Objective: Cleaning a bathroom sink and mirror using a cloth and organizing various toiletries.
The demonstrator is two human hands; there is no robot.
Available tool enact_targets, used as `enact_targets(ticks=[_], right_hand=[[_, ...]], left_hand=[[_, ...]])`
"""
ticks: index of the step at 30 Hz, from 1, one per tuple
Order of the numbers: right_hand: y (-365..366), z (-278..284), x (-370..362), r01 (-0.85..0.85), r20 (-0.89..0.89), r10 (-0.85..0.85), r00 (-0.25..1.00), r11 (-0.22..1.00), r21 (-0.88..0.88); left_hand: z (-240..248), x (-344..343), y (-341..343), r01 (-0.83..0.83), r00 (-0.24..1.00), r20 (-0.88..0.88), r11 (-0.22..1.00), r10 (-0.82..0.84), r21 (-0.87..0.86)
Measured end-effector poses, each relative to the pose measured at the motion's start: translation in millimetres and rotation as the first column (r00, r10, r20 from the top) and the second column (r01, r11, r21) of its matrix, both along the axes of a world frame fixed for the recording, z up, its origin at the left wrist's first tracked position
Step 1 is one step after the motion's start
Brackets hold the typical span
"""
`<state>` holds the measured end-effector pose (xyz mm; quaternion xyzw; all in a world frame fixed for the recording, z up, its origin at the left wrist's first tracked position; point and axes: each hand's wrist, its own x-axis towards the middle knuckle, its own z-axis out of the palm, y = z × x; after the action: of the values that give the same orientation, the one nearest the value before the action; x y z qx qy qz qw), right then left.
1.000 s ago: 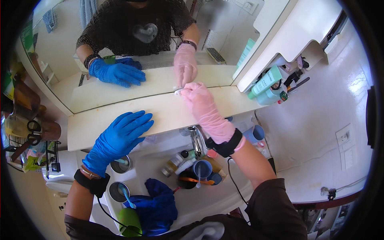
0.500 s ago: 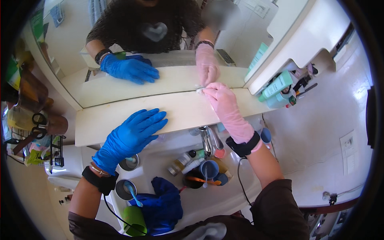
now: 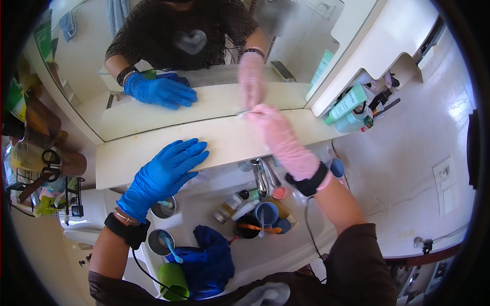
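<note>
- Object under review: a small white wad, located where the white shelf meets the lower edge of the mirror.
- Governing relation: the wad lies at 9 o'clock from the tips of the pink-gloved right hand, in contact with them and close against the mirror's lower edge.
- State of the right grip: narrow, thumb and fingers pinched on the wad. Motion blur softens the outline; how much of the wad sits inside the pinch cannot be told.
- Nearer hand: the right, touching. The blue-gloved left hand lies about 8 o'clock from the wad, well apart.
- State of the left grip: palm down on the shelf, fingers extended and close together, pointing to about 2 o'clock; no object seen in it.
- Pointing: the wad's exposed end appears to face 9 o'clock, away from the fingertips.
- Long axis: seemingly along the mirror's edge, which runs from between 8 and 9 o'clock to between 2 and 3 o'clock. Blur and small size prevent a firm finding.
- Right forearm: directed between 10 and 11 o'clock, across the shelf's front edge.
- Chrome faucet: between 5 and 6 o'clock from the wad, apart from both hands.
</note>
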<state>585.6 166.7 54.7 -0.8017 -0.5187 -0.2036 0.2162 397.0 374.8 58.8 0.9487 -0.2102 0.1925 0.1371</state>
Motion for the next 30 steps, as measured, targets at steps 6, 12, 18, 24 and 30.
enact_targets(ticks=[6, 12, 18, 24, 30], right_hand=[[4.6, -5.2, -1.1, 0.031, -0.11, -0.023, 0.994, 0.997, 0.073], [92.7, -9.1, -56.9, -0.104, -0.127, 0.117, 0.985, 0.988, 0.112], [104.5, -6.1, -59.7, -0.21, -0.167, 0.216, 0.962, 0.976, 0.054], [81.9, -2.4, -48.1, -0.25, 0.097, 0.249, 0.964, 0.968, -0.007], [115.0, 4.0, -69.9, -0.31, 0.086, 0.317, 0.944, 0.947, -0.085]], left_hand=[[-1.0, 1.7, -0.7, 0.014, 1.0, 0.009, 1.0, -0.014, -0.02], [-5.7, 5.0, -0.1, 0.027, 0.999, 0.029, 1.0, -0.026, -0.016], [-7.0, -7.5, 3.4, 0.024, 0.993, 0.111, 0.994, -0.036, 0.103], [-7.5, -8.2, 1.0, 0.015, 0.983, 0.177, 0.985, -0.046, 0.172], [-11.4, -15.1, 5.0, 0.002, 0.988, 0.147, 0.961, -0.044, 0.277]])
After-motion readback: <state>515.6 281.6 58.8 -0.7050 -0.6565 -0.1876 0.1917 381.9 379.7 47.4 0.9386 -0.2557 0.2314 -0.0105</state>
